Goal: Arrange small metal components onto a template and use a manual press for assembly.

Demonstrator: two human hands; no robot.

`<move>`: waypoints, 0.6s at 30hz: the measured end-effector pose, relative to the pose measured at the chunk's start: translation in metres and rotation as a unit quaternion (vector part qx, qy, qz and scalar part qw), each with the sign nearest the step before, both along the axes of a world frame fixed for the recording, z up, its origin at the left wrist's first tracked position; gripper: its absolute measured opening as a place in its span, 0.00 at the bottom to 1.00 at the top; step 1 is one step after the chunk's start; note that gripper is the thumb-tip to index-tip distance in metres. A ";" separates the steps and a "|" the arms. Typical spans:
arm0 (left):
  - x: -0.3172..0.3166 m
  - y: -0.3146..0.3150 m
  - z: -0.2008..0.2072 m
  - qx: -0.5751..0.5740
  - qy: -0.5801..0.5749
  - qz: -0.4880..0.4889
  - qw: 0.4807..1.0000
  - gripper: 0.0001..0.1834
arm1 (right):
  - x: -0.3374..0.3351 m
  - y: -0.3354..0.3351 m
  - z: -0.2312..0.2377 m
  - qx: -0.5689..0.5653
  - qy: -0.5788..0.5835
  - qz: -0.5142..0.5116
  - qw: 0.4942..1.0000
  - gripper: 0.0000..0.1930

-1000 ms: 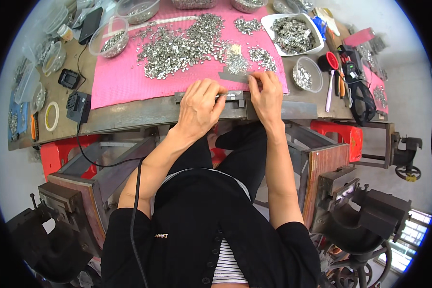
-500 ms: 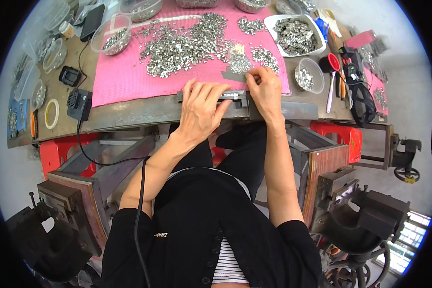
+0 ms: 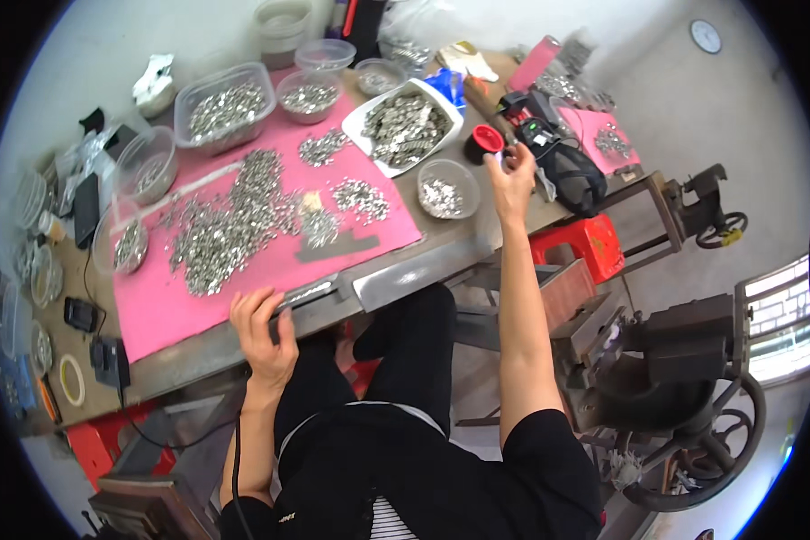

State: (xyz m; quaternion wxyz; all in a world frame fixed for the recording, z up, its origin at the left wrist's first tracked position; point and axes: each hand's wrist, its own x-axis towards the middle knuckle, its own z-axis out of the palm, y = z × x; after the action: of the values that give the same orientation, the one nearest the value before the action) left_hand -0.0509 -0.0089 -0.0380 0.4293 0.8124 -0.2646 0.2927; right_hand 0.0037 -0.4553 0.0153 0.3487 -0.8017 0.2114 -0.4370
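My left hand (image 3: 265,333) is at the front edge of the bench, thumb and fingers closed round one end of a narrow dark metal fixture (image 3: 313,294) with a shiny row along it. My right hand (image 3: 513,180) reaches out to the right with fingers bent together, beside a red-rimmed round cup (image 3: 486,139) and the hand tools. What its fingers grip is hidden; a whitish bit shows by the thumb. Small silver metal pieces (image 3: 229,225) lie heaped on a pink mat (image 3: 162,310), with a flat grey strip (image 3: 337,249) near its front edge.
A white tray (image 3: 358,121) of metal parts and a clear round tub (image 3: 468,193) stand right of the heaps. More plastic tubs line the back. A grey metal plate (image 3: 423,272) lies along the bench edge. A red stool (image 3: 594,247) and a bench vise (image 3: 684,360) are at the right.
The view has swung right. My right hand has left the fixture and moved right to the tools. My left hand stays on the fixture.
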 end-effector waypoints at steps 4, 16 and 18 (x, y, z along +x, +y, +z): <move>0.003 -0.003 0.000 0.004 -0.001 0.014 1.000 0.17 | 0.029 -0.051 -0.027 -0.051 0.090 -0.004 0.995 0.54; 0.002 -0.006 -0.001 0.025 0.017 0.032 0.999 0.16 | 0.039 -0.039 -0.026 -0.026 0.072 -0.005 0.997 0.58; 0.002 -0.006 -0.003 0.023 0.022 0.032 0.999 0.16 | 0.029 -0.027 -0.013 0.004 0.060 0.017 0.998 0.58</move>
State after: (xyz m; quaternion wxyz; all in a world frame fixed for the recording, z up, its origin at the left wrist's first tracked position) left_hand -0.0484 -0.0152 -0.0405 0.4070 0.8364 -0.2354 0.2818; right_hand 0.0330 -0.4824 0.0021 0.3459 -0.8286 0.2199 -0.3813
